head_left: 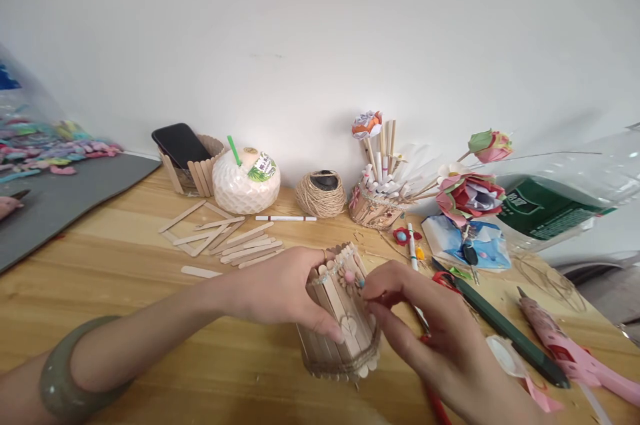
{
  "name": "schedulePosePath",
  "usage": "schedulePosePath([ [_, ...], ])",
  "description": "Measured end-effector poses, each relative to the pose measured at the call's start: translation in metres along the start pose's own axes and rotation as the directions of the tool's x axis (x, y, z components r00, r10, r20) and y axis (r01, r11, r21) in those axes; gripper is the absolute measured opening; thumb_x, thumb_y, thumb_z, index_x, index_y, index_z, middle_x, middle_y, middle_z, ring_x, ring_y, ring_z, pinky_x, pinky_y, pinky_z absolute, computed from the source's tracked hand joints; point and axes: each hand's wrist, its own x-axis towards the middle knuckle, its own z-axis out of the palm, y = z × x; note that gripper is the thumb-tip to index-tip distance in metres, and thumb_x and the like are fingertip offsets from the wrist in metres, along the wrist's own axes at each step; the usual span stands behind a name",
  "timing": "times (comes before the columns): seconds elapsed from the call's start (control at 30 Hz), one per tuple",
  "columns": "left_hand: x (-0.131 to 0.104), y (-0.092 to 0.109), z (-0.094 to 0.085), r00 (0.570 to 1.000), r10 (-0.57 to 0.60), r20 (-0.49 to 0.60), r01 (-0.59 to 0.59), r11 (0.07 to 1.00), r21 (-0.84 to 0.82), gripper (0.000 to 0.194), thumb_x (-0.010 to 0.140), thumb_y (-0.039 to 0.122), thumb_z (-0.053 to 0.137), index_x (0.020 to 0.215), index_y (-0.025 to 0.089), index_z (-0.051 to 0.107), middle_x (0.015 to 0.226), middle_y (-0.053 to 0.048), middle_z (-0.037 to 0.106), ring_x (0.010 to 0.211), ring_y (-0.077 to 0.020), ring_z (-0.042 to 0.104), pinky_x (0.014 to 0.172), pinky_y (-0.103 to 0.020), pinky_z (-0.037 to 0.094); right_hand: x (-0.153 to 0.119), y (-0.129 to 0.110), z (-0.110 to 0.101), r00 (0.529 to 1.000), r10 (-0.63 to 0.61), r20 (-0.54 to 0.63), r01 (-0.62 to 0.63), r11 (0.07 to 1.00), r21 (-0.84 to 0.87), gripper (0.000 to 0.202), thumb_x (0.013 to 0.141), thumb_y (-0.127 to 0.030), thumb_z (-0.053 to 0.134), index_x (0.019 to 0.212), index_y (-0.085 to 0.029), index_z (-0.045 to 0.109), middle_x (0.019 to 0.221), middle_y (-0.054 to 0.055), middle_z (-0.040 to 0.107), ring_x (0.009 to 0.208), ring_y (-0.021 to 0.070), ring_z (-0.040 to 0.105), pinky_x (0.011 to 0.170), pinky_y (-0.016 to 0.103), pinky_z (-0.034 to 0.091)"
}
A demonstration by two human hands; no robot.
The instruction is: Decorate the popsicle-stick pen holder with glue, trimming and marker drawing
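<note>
A small holder of upright wooden craft sticks (320, 342) stands tilted over the table, with twine round its lower edge. My left hand (285, 285) grips it from the left, the thumb across its front. On its front sit a pale heart-shaped piece (349, 328) and small pink and blue balls (349, 278). My right hand (435, 318) is at the holder's right side, thumb and forefinger pinched together close to the blue ball. Whatever lies between those fingertips is too small or hidden to make out. Red-handled scissors (434, 398) lie partly under my right hand.
Loose craft sticks (250, 245), a twine ball (321, 195), a wrapped coconut (246, 182) and a phone (183, 145) in a stick holder stand behind. To the right are paper flowers (470, 197), a pink glue gun (565, 352), a dark green cutter (510, 332) and a plastic bottle (550, 205).
</note>
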Motion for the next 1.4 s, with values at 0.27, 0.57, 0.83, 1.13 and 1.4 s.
schedulePosePath([
  [0.27,0.000,0.002,0.001,0.999,0.011,0.045,-0.010,1.000,-0.011,0.035,0.062,0.012,0.074,0.094,0.019,0.059,0.084,0.005,0.060,0.078,-0.0124,0.054,0.069,-0.021,0.042,-0.013,0.002,0.010,0.997,0.037,-0.065,-0.036,0.999,0.015,0.016,0.084,-0.013,0.050,0.094,-0.026,0.052,0.086,-0.001,0.057,0.080,0.0141,0.058,0.069,0.024,0.051],
  [0.57,-0.003,0.010,0.004,0.991,-0.091,-0.099,0.100,0.991,0.089,0.015,0.069,0.022,0.060,0.082,0.017,0.055,0.071,0.005,0.049,0.066,-0.0119,0.044,0.058,-0.022,0.035,-0.024,0.013,0.034,1.000,-0.023,-0.012,0.022,0.998,-0.060,0.078,0.071,-0.023,0.068,0.133,-0.023,0.021,0.138,0.015,0.025,0.136,0.0300,0.024,0.104,0.045,0.038],
  [0.83,-0.003,0.007,-0.002,0.997,-0.068,-0.029,0.072,0.980,0.186,0.015,0.070,0.021,0.063,0.082,0.017,0.055,0.069,0.006,0.048,0.062,-0.0105,0.043,0.055,-0.021,0.033,-0.017,0.029,0.028,0.986,-0.126,0.106,0.143,0.975,-0.172,0.115,0.061,-0.034,0.080,0.142,-0.018,0.000,0.146,0.021,0.016,0.137,0.0355,0.018,0.108,0.051,0.029],
  [1.13,-0.016,0.017,0.005,0.859,0.422,-0.291,-0.093,0.687,0.721,0.013,0.077,0.015,0.060,0.089,0.021,0.057,0.094,-0.002,0.055,0.094,-0.0193,0.049,0.085,-0.033,0.039,-0.020,0.039,0.039,0.989,-0.100,-0.108,0.081,0.982,-0.173,0.109,0.059,-0.031,0.078,0.140,-0.016,0.007,0.135,0.020,0.029,0.127,0.0367,0.033,0.104,0.053,0.032],
  [1.4,-0.013,0.014,0.017,0.835,0.550,-0.028,-0.243,0.413,0.878,0.013,0.083,0.011,0.057,0.079,0.018,0.065,0.074,0.000,0.061,0.079,-0.0152,0.047,0.071,-0.027,0.040,-0.021,0.039,0.037,0.980,-0.146,-0.136,0.120,0.975,-0.186,0.105,0.062,-0.031,0.076,0.140,-0.013,0.008,0.133,0.020,0.031,0.126,0.0352,0.032,0.103,0.050,0.033],
])
